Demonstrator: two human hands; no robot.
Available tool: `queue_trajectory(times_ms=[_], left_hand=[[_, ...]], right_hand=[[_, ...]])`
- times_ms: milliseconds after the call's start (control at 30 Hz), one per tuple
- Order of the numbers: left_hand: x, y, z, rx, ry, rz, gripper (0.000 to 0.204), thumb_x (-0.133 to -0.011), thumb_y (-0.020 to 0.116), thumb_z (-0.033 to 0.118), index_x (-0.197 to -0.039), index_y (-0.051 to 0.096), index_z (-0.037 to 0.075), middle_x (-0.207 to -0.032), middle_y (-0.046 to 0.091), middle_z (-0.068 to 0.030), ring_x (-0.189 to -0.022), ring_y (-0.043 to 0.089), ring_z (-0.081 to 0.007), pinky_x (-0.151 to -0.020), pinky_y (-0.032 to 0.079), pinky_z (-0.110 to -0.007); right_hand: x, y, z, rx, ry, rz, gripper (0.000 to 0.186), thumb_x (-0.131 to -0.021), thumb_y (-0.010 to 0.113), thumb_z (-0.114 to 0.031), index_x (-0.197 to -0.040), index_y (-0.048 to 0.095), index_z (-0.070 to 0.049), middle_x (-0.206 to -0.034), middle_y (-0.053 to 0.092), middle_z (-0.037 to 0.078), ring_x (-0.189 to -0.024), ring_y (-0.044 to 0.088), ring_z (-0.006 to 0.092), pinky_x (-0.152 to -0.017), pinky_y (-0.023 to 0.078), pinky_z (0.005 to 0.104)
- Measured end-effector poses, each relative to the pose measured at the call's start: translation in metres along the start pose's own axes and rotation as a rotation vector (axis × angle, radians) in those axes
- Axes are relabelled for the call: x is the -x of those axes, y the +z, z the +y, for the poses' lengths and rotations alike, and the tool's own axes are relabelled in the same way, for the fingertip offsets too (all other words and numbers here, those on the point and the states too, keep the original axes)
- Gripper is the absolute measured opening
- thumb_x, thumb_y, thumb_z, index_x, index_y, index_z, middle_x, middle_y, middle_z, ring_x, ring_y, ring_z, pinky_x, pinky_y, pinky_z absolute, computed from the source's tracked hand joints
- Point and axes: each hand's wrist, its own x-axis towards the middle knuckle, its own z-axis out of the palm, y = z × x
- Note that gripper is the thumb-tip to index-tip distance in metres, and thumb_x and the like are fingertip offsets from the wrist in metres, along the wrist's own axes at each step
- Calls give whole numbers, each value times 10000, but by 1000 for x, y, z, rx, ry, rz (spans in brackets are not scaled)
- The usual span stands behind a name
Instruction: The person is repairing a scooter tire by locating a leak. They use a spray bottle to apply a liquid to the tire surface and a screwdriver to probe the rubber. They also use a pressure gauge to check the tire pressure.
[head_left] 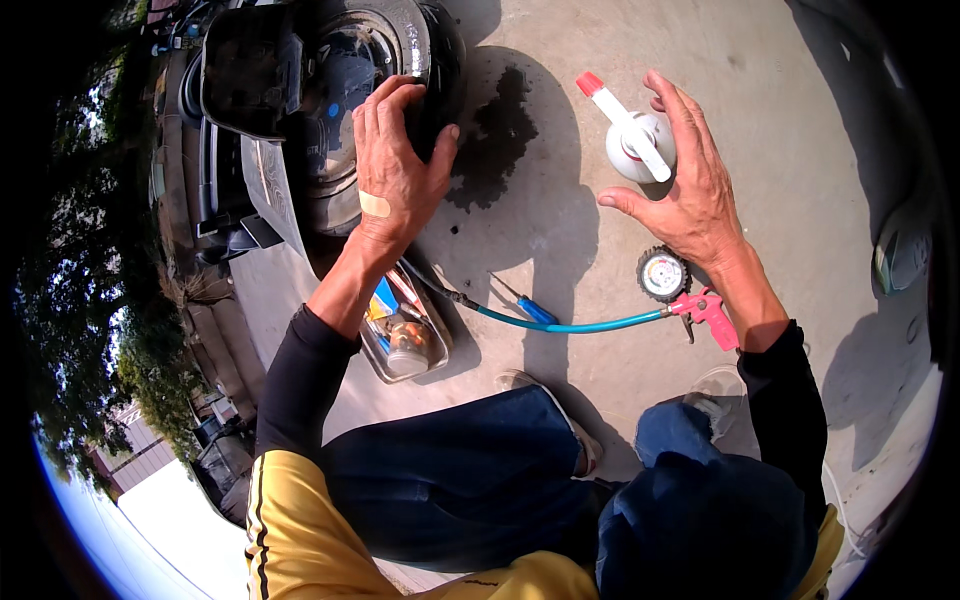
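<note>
My left hand [400, 165], with a tan bandage near the wrist, is over the black wheel [335, 130] of a machine. Its fingers are loosely curved near the rim and its thumb is spread apart; whether the fingertips touch the wheel I cannot tell. On the right, a white spray bottle [626, 162] with a red-tipped nozzle stands on the concrete. My right hand [690, 185] is open beside it, thumb and fingers apart around its right side, with no clear grip. Below that hand lies a red tyre inflator gun [708, 316] with a round gauge [663, 274].
A teal air hose [570, 326] runs left from the inflator. Beside it lies a blue-handled screwdriver [537, 310]. A metal tray [437, 345] of small items, including a clear jar [408, 350], sits below my left wrist. A dark wet patch [497, 140] stains the concrete.
</note>
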Motion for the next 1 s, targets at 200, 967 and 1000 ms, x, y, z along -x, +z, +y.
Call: queue_trajectory(times_ms=[200, 967, 1000], left_hand=[[56, -53, 21, 298, 73, -141, 457, -933, 751, -11, -1355, 578, 15, -1454, 592, -221, -1342, 586, -369, -1110, 481, -476], [173, 39, -33, 1489, -1244, 666, 273, -1183, 451, 243, -1164, 597, 13, -851, 694, -91, -677, 600, -155, -647, 517, -313], [172, 47, -30, 1534, -1229, 630, 246, -1182, 478, 255, -1145, 591, 40, -841, 676, -65, -665, 595, -144, -629, 511, -297]], right_hand=[[89, -32, 8, 104, 82, 89, 757, -849, 890, -112, -1525, 555, -50, -1488, 558, 189, -1301, 624, 371, -1074, 541, 468], [6, 83, -163, 180, -213, -1183, 686, -1045, 701, -332, -1546, 439, 56, -1264, 661, 286, -1196, 643, 471, -1023, 529, 527], [-4, 81, -169, 221, -210, -1196, 691, -1047, 698, -336, -1546, 436, 63, -1273, 658, 297, -1196, 643, 481, -1027, 529, 531]])
